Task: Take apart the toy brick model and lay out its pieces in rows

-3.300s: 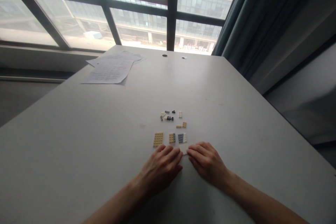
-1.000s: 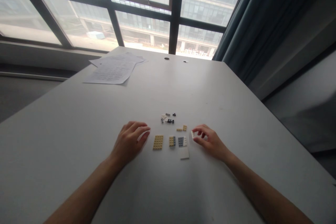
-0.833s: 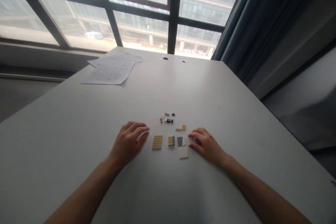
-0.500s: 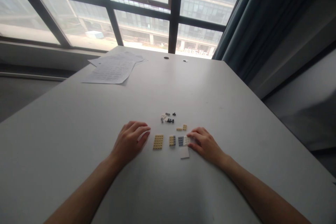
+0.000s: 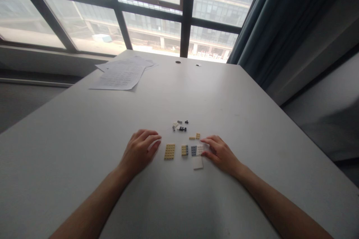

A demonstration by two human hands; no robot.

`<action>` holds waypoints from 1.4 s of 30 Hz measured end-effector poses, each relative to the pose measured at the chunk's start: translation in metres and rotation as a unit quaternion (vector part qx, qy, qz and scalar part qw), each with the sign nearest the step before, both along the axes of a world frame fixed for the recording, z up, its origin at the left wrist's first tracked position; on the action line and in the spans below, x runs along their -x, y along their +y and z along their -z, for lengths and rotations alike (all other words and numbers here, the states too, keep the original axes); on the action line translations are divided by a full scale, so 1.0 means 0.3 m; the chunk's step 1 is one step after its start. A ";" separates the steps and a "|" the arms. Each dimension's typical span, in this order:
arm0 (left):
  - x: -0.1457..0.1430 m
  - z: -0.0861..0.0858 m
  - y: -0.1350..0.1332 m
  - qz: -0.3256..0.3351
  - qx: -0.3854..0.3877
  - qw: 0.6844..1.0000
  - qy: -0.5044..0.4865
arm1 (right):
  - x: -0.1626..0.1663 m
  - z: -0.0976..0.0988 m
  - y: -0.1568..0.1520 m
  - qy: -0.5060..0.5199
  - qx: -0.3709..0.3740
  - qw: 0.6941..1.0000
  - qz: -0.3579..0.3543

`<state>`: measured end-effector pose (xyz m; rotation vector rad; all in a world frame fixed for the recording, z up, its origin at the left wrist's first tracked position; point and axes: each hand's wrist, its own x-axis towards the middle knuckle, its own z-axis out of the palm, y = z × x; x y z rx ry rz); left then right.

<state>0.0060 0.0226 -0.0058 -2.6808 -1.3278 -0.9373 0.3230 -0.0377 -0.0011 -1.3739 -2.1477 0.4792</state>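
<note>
My left hand [image 5: 144,148] rests on the white table with its fingers apart, holding nothing. Just right of it lies a tan studded building plate [image 5: 169,151]. A small tan and blue-grey brick piece [image 5: 184,150] sits in the middle. Beside that are a blue-grey studded plate [image 5: 193,151] and a white studded plate [image 5: 200,149]. My right hand [image 5: 218,151] is at the white studded plate's right edge, thumb and fingers apart; whether they touch it I cannot tell. A smooth white tile [image 5: 198,163] lies nearer to me. Two small tan pieces [image 5: 198,135] lie behind.
Several small black, grey and white pieces [image 5: 182,129] lie loose farther back. Printed paper sheets [image 5: 119,74] are spread at the table's far left. Two round holes [image 5: 178,62] are near the far edge. Windows stand beyond it, with a dark curtain [image 5: 258,26] at right.
My right hand's fingers have spread a little wider at the white studded plate. My left hand and the pieces stay where they were.
</note>
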 end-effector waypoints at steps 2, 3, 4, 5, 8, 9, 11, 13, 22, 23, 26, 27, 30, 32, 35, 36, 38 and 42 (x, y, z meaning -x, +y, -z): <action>0.000 0.001 0.001 0.002 -0.004 1.000 0.000 | -0.010 0.001 0.003 0.029 0.013 0.999 0.007; 0.000 0.000 0.001 0.003 -0.006 1.000 0.000 | -0.015 0.000 0.006 0.040 0.020 0.999 0.015; 0.000 0.000 0.001 0.003 -0.008 1.000 0.001 | -0.019 -0.002 0.011 0.048 0.026 0.998 0.026; -0.001 0.000 0.001 0.004 -0.009 1.000 0.001 | -0.021 -0.005 0.019 0.051 0.031 0.997 0.042; -0.001 -0.001 0.001 0.006 -0.010 1.000 0.000 | -0.010 -0.016 0.057 0.038 0.035 0.995 0.088; -0.001 0.000 0.001 0.005 -0.010 1.000 -0.001 | -0.001 -0.019 0.072 0.028 0.036 0.994 0.097; 0.000 0.000 0.000 0.004 -0.009 1.000 -0.003 | 0.023 -0.023 0.103 0.007 0.037 0.994 0.103; 0.002 0.000 0.000 0.004 -0.009 1.000 -0.002 | 0.046 -0.024 0.128 -0.016 0.038 0.994 0.102; -0.008 -0.002 -0.004 0.012 -0.016 1.000 0.007 | 0.044 -0.017 0.133 0.095 0.067 0.988 0.103; -0.011 -0.002 -0.005 0.013 -0.016 1.000 0.010 | 0.040 -0.025 0.126 0.170 0.110 0.973 0.108; -0.015 -0.001 -0.006 0.015 -0.018 1.000 0.012 | 0.032 -0.059 0.100 0.436 0.251 0.857 0.108; -0.015 0.000 -0.006 0.017 -0.019 1.000 0.012 | 0.030 -0.071 0.090 0.507 0.283 0.808 0.102; -0.014 0.003 -0.004 0.022 -0.022 0.999 0.015 | 0.025 -0.096 0.063 0.614 0.338 0.709 0.079; -0.011 0.005 -0.002 0.023 -0.026 0.999 0.016 | 0.017 -0.102 0.046 0.621 0.340 0.702 0.080; -0.008 0.003 0.000 0.024 -0.037 0.999 0.013 | 0.007 -0.106 0.009 0.546 0.295 0.778 0.095; -0.010 -0.001 -0.002 0.028 -0.044 0.999 0.011 | 0.006 -0.109 -0.007 0.492 0.266 0.823 0.094; -0.024 -0.014 -0.015 0.046 -0.063 0.997 0.000 | 0.015 -0.118 -0.042 0.354 0.178 0.915 0.076; -0.097 -0.057 -0.082 0.108 -0.084 0.989 -0.047 | 0.068 -0.133 -0.094 0.102 -0.068 0.992 0.001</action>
